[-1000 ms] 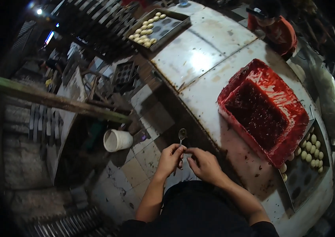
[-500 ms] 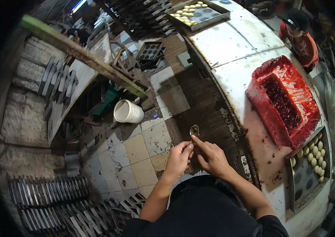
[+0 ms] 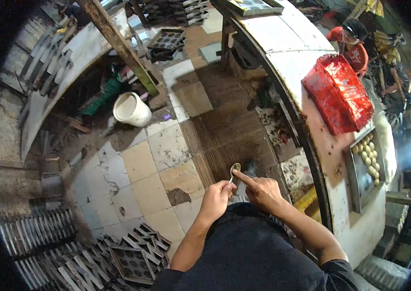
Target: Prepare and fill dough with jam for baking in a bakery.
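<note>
My left hand [image 3: 218, 199] is closed on the handle of a metal spoon [image 3: 235, 169], held low in front of my body above the floor. My right hand [image 3: 263, 194] has its index finger stretched out onto the spoon's bowl, which has dark greenish specks in it; its other fingers are partly bent and do not grip the spoon. To the right, on the white table [image 3: 290, 34], stand a red, wet-looking tub [image 3: 336, 94] and, nearer me, a metal tray [image 3: 356, 186] with several pale egg-shaped pieces.
A white bucket [image 3: 131, 110], a wooden post [image 3: 118, 43] and stacked mould trays [image 3: 165, 41] stand ahead-left. Racks of metal moulds [image 3: 35, 228] lie lower left. A person in red [image 3: 353, 58] is across the table, with another person [image 3: 399, 77] farther right.
My right index finger has moved from the handle up onto the spoon's bowl. The camera view has shifted, bringing more floor and the lower-left racks into sight.
</note>
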`<state>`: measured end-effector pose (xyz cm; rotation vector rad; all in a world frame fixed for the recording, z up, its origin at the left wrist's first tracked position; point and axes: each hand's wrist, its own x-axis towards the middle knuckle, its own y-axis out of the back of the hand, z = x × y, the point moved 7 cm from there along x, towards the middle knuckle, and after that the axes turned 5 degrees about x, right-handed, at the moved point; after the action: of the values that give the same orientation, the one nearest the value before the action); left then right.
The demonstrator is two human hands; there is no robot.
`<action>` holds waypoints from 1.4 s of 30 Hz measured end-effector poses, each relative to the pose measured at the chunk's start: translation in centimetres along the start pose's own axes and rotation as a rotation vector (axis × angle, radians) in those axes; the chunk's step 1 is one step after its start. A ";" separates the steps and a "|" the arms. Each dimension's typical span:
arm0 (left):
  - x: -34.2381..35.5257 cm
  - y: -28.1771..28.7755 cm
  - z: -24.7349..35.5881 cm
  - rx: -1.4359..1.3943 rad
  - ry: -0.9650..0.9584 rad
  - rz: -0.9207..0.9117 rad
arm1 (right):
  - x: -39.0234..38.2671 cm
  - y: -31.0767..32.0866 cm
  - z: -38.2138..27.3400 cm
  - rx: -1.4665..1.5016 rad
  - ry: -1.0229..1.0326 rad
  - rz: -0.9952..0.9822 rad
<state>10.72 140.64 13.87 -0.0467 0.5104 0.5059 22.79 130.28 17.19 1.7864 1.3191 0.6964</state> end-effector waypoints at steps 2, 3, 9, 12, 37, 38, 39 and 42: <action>-1.1 0.6 -0.5 0.010 -0.091 -0.028 | -0.5 -0.4 -1.1 -0.130 0.005 -0.055; -1.4 0.8 -1.9 0.007 -0.092 -0.028 | -0.8 -0.6 -1.7 -0.197 0.032 -0.068; -3.6 3.3 -4.0 -0.047 0.010 0.052 | 0.8 -2.5 -3.8 -0.510 0.215 -0.123; -5.2 4.4 -3.3 -0.011 0.071 0.138 | 2.6 -3.8 -3.4 -0.589 0.248 -0.122; -7.3 -14.4 -0.1 -0.382 0.313 0.617 | -3.1 -4.7 20.4 1.560 -0.745 -0.540; -7.6 -14.8 0.0 -0.362 0.313 0.650 | -2.0 -2.0 20.1 1.052 -0.420 -0.328; -7.9 -15.0 0.2 -0.343 0.310 0.685 | -1.4 1.1 18.2 0.537 -0.101 -0.121; -9.2 -15.6 0.2 -0.382 0.347 0.708 | -1.9 6.2 11.2 0.456 0.311 0.057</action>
<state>11.28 122.88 17.22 -0.3311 0.7641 1.3003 34.36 124.52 16.44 2.1430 1.7485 0.7728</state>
